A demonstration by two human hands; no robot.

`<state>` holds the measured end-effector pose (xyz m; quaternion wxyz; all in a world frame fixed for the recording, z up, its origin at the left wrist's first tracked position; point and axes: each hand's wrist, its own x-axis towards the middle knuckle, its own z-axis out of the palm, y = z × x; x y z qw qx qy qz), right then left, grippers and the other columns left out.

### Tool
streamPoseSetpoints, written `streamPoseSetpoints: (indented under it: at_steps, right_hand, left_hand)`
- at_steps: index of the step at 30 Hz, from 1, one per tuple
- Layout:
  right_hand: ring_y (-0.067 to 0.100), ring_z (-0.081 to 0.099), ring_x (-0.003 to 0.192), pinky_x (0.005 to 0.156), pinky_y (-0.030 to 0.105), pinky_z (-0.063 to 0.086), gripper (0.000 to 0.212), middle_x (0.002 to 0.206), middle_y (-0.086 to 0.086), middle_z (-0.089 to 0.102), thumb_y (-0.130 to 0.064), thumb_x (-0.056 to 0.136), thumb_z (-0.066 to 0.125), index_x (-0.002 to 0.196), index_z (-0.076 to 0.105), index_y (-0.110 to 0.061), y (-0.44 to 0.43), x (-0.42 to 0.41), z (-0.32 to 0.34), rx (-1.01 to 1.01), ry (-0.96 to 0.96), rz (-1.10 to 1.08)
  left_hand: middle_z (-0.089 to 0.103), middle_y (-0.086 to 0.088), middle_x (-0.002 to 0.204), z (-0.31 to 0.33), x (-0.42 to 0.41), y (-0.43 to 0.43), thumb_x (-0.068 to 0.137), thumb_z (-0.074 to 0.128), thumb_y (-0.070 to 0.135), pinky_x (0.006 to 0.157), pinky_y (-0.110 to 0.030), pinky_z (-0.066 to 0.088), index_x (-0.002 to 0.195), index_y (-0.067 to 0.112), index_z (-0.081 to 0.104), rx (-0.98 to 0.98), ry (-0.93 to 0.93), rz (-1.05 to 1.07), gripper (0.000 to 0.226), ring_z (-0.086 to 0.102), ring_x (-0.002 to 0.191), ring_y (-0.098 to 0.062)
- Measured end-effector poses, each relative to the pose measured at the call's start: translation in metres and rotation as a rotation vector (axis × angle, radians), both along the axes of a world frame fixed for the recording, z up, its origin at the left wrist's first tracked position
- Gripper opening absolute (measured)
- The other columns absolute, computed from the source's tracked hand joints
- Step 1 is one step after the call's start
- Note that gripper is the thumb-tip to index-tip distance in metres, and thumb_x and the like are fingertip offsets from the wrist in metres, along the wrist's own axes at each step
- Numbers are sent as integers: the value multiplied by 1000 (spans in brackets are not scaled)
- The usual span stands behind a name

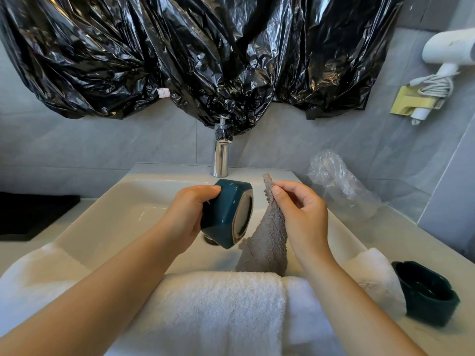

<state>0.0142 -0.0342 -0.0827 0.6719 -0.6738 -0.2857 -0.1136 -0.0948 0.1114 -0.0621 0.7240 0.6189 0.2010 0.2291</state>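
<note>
1. In the head view, we see the left hand [189,217] curled round a dark teal cup [222,214], with the thumb on its upper edge and the fingers wrapped behind it.
2. The cup is tipped on its side above the basin of the white sink [115,201], over the drain, and its round end faces right.
3. The right hand [302,214] pinches a grey cloth [267,242] near its top edge between thumb and fingertips.
4. The cloth hangs down into the basin just beside the cup's round end. We cannot tell whether the two touch at the cup's lower rim.
5. A folded white towel [218,309] lies over the near rim of the sink, and the cloth's lower end reaches it.
6. A chrome faucet [220,158] stands at the back of the sink, right behind the cup.
7. Crumpled black plastic bags [205,47] cover the wall above and drape down onto the top of the faucet.
8. On the surface to the right sit a dark dish [426,294] near us and a clear plastic bag [339,181] further back.
9. A white hair dryer [449,50] hangs on the right wall.
</note>
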Motion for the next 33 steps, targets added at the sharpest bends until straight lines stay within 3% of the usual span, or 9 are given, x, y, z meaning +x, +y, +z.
streamPoseSetpoints:
  at_steps: [2, 6, 11, 17, 22, 26, 29, 33]
  right_hand:
    - [7, 65, 95, 77, 9, 50, 15, 98, -6, 73, -20, 91, 65, 103, 74, -16, 1, -2, 2, 18, -11, 40]
    - [0, 65, 86, 70, 9, 48, 10, 91, -9, 72, -16, 89, 68, 96, 74, -20, 1, -9, 6, 40, 3, 198]
    - [1, 65, 87, 69, 11, 51, 13, 95, -8, 72, -20, 88, 68, 100, 74, -20, 0, -11, 4, -7, -26, 220]
    - [-4, 62, 89, 70, 7, 49, 12, 94, -14, 70, -26, 90, 66, 100, 72, -24, 6, -4, 1, -43, 9, 176]
    - [12, 64, 99, 84, 26, 54, 20, 100, -5, 71, -30, 92, 64, 107, 71, -18, 6, 7, -4, -5, 183, 141]
    - [18, 62, 104, 95, 39, 53, 24, 108, 0, 69, -32, 94, 60, 111, 67, -17, 6, 12, -9, -91, 254, 127]
    - [20, 59, 108, 100, 43, 51, 29, 115, 1, 65, -35, 95, 57, 118, 64, -18, 6, 15, -12, -144, 358, 143]
    - [22, 59, 110, 100, 43, 51, 26, 117, 4, 64, -34, 96, 56, 115, 62, -18, 8, 15, -13, -162, 448, 209]
  left_hand:
    - [63, -17, 102, 0, 2, -5, 94, 52, 19, 74, -37, 49, 111, 6, 58, -3, 40, 19, 23, 61, 91, -31]
    - [67, -16, 97, -3, 7, -22, 93, 55, 18, 84, -40, 48, 96, 8, 63, -20, 57, 66, 13, 61, 90, -31]
    - [67, -15, 100, -11, 14, -33, 95, 53, 19, 95, -45, 47, 107, 6, 62, -120, 14, 34, 20, 61, 94, -30]
    - [63, -12, 93, -12, 6, -30, 96, 47, 17, 87, -39, 47, 108, 5, 61, -165, -59, -46, 22, 59, 88, -26]
    - [66, -7, 85, -10, 2, -31, 97, 46, 17, 78, -33, 50, 99, 9, 64, -177, -118, -87, 19, 61, 81, -22]
    - [66, -5, 84, -8, -1, -31, 98, 44, 20, 77, -35, 49, 99, 12, 64, -200, -151, -72, 21, 60, 81, -22]
    - [67, -5, 88, -6, -2, -30, 98, 44, 22, 73, -36, 48, 106, 12, 62, -245, -183, -56, 22, 61, 82, -22]
    - [66, -4, 82, -3, -4, -31, 98, 43, 22, 72, -36, 46, 100, 12, 63, -323, -239, -19, 22, 61, 79, -21]
